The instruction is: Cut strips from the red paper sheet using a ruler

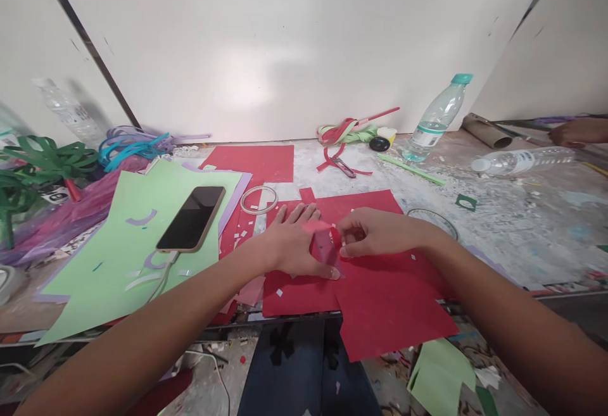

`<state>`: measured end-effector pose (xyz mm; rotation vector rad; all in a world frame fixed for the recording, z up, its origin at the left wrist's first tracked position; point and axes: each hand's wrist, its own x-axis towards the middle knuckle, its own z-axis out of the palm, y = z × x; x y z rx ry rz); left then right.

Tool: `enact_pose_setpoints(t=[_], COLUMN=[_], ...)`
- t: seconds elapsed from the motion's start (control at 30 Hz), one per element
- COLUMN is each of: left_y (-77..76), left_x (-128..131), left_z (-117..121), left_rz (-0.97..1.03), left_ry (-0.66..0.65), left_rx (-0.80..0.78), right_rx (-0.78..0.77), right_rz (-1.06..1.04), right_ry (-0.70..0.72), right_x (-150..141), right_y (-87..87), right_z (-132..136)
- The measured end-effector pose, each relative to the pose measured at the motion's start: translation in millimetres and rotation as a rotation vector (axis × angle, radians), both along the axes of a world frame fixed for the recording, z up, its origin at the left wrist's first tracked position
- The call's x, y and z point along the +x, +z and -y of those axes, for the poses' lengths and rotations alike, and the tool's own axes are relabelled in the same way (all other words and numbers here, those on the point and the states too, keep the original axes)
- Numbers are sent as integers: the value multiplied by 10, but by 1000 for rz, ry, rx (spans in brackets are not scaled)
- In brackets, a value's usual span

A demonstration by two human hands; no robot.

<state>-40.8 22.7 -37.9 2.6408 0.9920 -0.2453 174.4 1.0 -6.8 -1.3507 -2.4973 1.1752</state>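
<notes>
A sheet of red paper [380,289] lies on the table in front of me and overhangs its near edge. My left hand [297,242] lies flat on it with the fingers spread. Under and beside that hand's thumb shows a small see-through piece [327,248], pinkish against the red; its kind is unclear. My right hand [363,232] is closed in a pinch just right of the left hand. A small red thing [336,237] shows at its fingertips, too blurred and hidden to name.
A phone [191,220] on a cable lies on green paper [114,232] at left. Tape rolls [259,199] flank my hands. Behind stand a water bottle [437,118], paper strips [344,131] and a hair clip-like object [342,167]. Another person's hand [579,132] is at far right.
</notes>
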Motion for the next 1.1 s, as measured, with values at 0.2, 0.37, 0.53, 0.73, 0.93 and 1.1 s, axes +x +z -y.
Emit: enact_pose_setpoints(t=[0.2,0.37,0.53,0.73,0.93,1.1], left_y=[-9,-5,-21,-53,-1,88], left_x=[9,6,1,13,-39,-56], left_z=[-6,-6,-12,-19,-70,-137], left_rz=[-17,-17,-18,-15,44,121], left_ry=[-1,-6,-12,-8,-80,-211], left_rx=[17,25,23,23,29,75], right_rx=[42,29,-1,-49,-8,21], right_rz=[-22,-37,-38,-30,-16,-16], right_ry=[65,124,132,154,55,39], right_x=[-17,-15,-18,-21,4,11], right_y=[-16,2,29,60,-17,-54], right_z=[5,8,16,8,-24,-33])
